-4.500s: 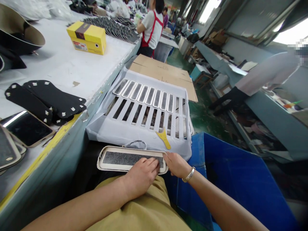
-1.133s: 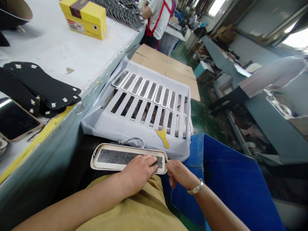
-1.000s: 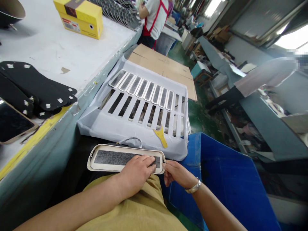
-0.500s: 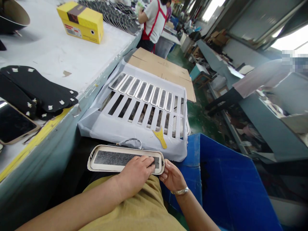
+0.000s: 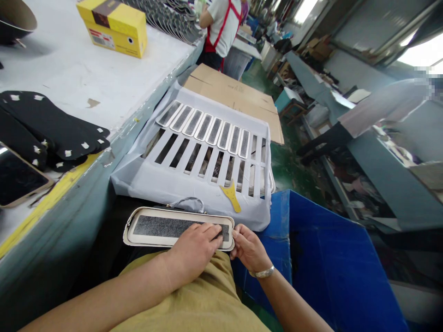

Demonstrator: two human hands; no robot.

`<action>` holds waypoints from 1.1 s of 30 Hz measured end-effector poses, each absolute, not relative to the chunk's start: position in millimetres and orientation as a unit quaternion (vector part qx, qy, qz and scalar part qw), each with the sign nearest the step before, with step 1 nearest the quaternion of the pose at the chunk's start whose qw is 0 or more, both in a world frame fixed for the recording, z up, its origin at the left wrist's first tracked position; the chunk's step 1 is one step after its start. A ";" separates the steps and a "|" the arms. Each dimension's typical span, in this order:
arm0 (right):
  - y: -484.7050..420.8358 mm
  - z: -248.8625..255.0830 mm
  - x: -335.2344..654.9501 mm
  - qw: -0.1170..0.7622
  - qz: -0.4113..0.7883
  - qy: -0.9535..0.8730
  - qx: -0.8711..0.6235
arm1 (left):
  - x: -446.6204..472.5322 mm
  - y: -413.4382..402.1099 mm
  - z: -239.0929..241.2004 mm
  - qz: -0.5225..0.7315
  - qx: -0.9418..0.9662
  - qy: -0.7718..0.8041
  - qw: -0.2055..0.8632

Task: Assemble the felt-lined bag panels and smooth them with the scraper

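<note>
"How are the fingers set?"

"By the right hand (image 5: 249,246), the panel (image 5: 157,227) seems to be pinched at its near edge, thumb and fingers drawn together. The left hand (image 5: 199,246) is laid nearly flat on it, closed around nothing visible."

"And the panel?"

"It is held over the lap (image 5: 207,295), just before the slotted tray (image 5: 166,182)."

"Which step?"

"Apparently the end is being worked; next, steady left pressure and a careful pinch are called for."
</note>
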State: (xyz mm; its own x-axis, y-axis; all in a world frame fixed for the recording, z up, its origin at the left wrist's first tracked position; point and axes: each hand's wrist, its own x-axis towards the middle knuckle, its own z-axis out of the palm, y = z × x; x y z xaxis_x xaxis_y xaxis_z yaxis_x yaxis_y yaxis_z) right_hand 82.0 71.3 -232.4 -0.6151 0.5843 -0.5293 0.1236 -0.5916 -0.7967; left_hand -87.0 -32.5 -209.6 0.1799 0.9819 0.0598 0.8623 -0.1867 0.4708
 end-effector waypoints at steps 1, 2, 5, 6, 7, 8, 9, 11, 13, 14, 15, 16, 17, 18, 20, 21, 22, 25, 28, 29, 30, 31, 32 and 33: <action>71.7 -231.6 81.2 0.146 0.779 -0.443 -0.419 | -87.0 -32.3 -209.7 0.178 0.749 0.616 0.168; 72.3 -230.6 80.6 0.142 0.770 -0.455 -0.423 | -87.0 -32.2 -209.7 0.178 0.748 0.617 0.169; 75.7 -226.7 79.8 0.108 0.757 -0.478 -0.432 | -86.3 -32.0 -209.2 0.177 0.750 0.613 0.174; 77.0 -225.1 79.4 0.089 0.754 -0.485 -0.435 | -85.9 -31.9 -209.0 0.177 0.752 0.611 0.176; 78.1 -223.3 78.8 0.073 0.745 -0.496 -0.440 | -85.4 -31.7 -208.8 0.178 0.753 0.609 0.175; 78.8 -221.5 77.8 0.062 0.731 -0.512 -0.447 | -85.0 -31.4 -208.7 0.178 0.755 0.607 0.174; 79.1 -219.7 76.5 0.056 0.713 -0.530 -0.455 | -84.6 -31.2 -208.4 0.177 0.756 0.606 0.173; 78.1 -215.8 73.1 0.055 0.678 -0.565 -0.467 | -84.4 -31.2 -206.9 0.170 0.758 0.607 0.170; 75.5 -211.2 70.2 0.051 0.656 -0.586 -0.473 | -84.7 -32.6 -203.2 0.162 0.758 0.607 0.174; 74.1 -208.8 69.2 0.046 0.647 -0.593 -0.476 | -85.1 -34.0 -200.4 0.162 0.758 0.605 0.183; 72.9 -206.4 68.7 0.040 0.638 -0.600 -0.481 | -85.7 -35.8 -197.3 0.169 0.756 0.600 0.198; 72.3 -204.7 68.6 0.029 0.628 -0.606 -0.487 | -86.6 -38.0 -194.1 0.185 0.752 0.594 0.217; 72.6 -203.8 68.9 0.018 0.621 -0.610 -0.492 | -87.9 -40.4 -191.1 0.209 0.744 0.587 0.239; 73.8 -203.9 69.3 0.002 0.620 -0.608 -0.496 | -89.7 -43.1 -188.3 0.239 0.730 0.584 0.262; 78.0 -206.4 69.7 -0.025 0.627 -0.598 -0.498 | -96.2 -50.1 -183.4 0.317 0.676 0.595 0.296; 80.2 -208.1 69.7 -0.039 0.636 -0.587 -0.500 | -101.6 -54.9 -181.2 0.362 0.639 0.609 0.301; 82.1 -209.5 69.3 -0.047 0.645 -0.575 -0.501 | -108.7 -60.9 -179.1 0.405 0.597 0.627 0.295; 85.0 -209.6 67.2 -0.053 0.662 -0.542 -0.515 | -142.9 -85.8 -177.4 0.492 0.457 0.712 0.205; 85.5 -205.6 64.9 -0.055 0.662 -0.533 -0.524 | -186.8 -113.9 -189.0 0.482 0.327 0.802 0.131; 85.8 -204.4 64.7 -0.059 0.665 -0.532 -0.521 | -199.2 -121.8 -195.4 0.474 0.297 0.811 0.173; 86.3 -203.6 64.9 -0.062 0.670 -0.530 -0.516 | -209.2 -128.4 -202.2 0.474 0.267 0.805 0.235; 87.0 -203.3 65.5 -0.066 0.673 -0.527 -0.514 | -216.2 -133.4 -208.7 0.484 0.244 0.784 0.303; 87.8 -203.6 66.5 -0.070 0.677 -0.524 -0.512 | -220.3 -136.8 -214.4 0.498 0.224 0.755 0.363; 88.5 -204.2 67.6 -0.070 0.681 -0.522 -0.509 | -221.8 -138.5 -218.8 0.513 0.209 0.727 0.406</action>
